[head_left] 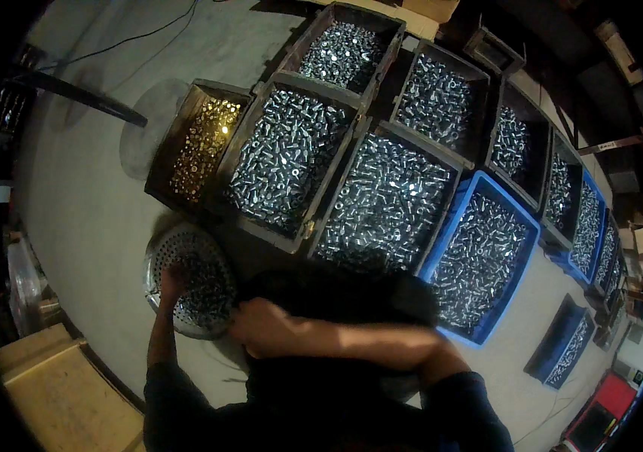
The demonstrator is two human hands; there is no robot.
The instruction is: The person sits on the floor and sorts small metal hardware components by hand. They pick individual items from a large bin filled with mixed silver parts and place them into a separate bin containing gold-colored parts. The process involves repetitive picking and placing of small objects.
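A round metal colander (157,260) with a perforated wall stands at the left, holding a heap of small dark metal fittings (204,290). My left hand (174,280) reaches over its left side into the heap; shadow and the fittings hide its fingertips. Across my front comes the right forearm, and my right hand (261,328) is beside the colander's right rim with curled fingers. What those fingers hold, if anything, cannot be seen. Beyond the colander is a dark bin of brass-coloured nuts (204,143).
Dark bins of silver fittings (291,158) stand in rows ahead and to the right. A blue crate (449,226) of similar parts is at my right, with a smaller blue bin (562,343) farther off. A cardboard box (73,392) lies lower left. A dark post (88,94) stands upper left.
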